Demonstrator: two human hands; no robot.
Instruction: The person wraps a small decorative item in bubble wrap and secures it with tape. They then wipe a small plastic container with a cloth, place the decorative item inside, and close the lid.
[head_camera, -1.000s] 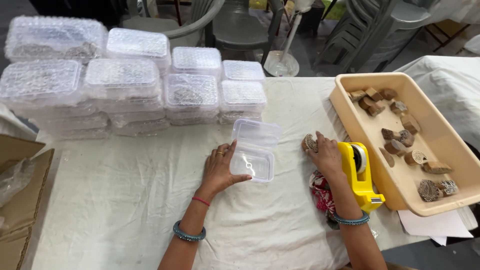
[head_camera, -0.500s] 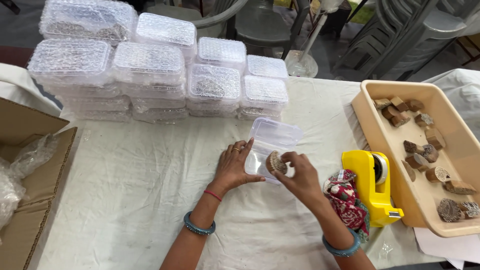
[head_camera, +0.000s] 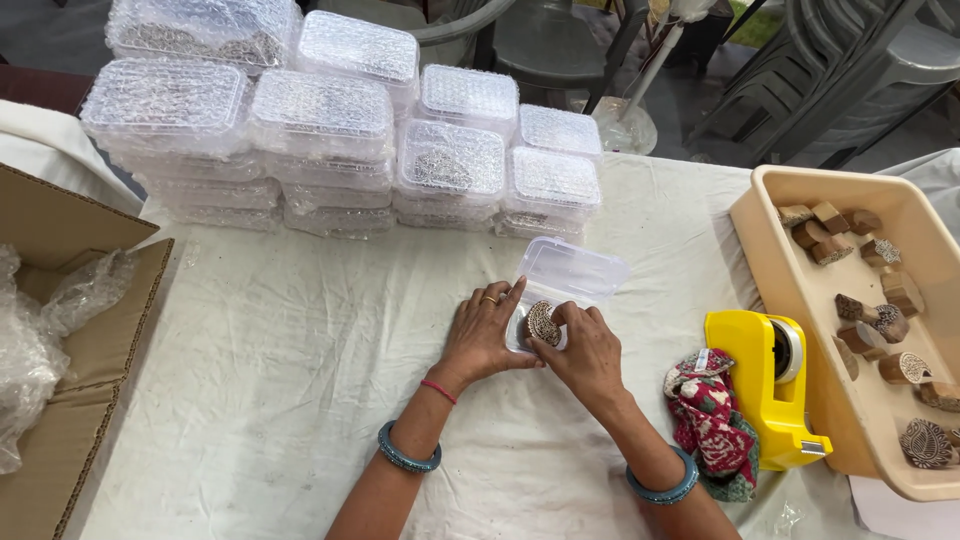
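Wooden and carved, the stamp block (head_camera: 544, 323) is pinched tight in my right hand (head_camera: 585, 352) over the little clear box (head_camera: 560, 290) in the middle of the white cloth (head_camera: 300, 330), while my left hand (head_camera: 482, 335) lies flat and open beside the box to keep it from sliding.
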